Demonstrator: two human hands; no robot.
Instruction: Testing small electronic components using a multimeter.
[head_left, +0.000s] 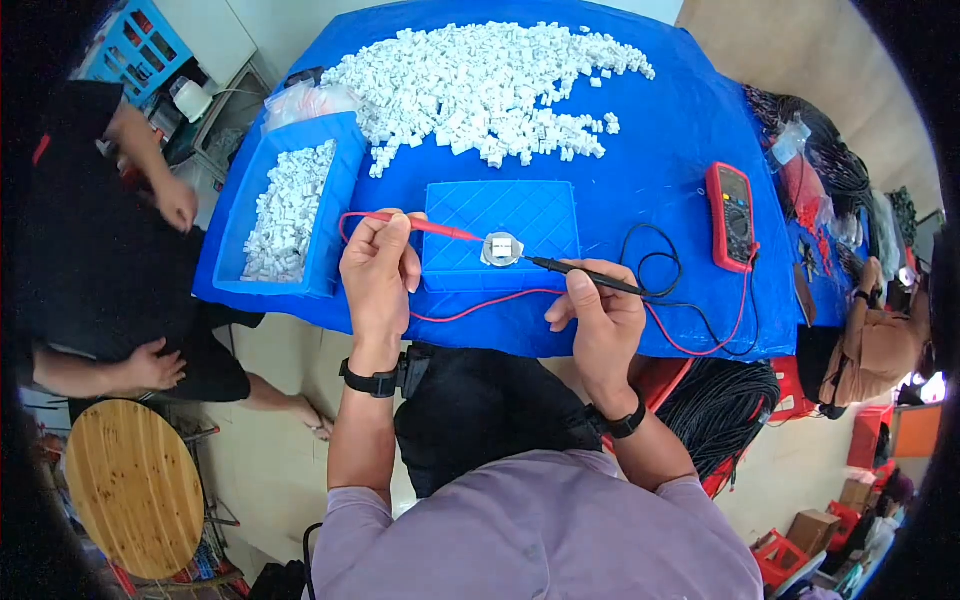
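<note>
My left hand grips a red test probe, its tip pointing right at a small white block. From the other side, my right hand holds a black test probe whose tip comes close to the same block. Whether either tip touches it is too small to tell. The block sits on a round grey disc, which lies on an upturned blue plastic box. Leads run from both probes to a red multimeter on the right of the blue-covered table.
A large heap of white blocks spreads over the table's far side. At left stands a blue bin holding more blocks. One person stands at left; another is at far right. Black cable bundles hang beside my right arm.
</note>
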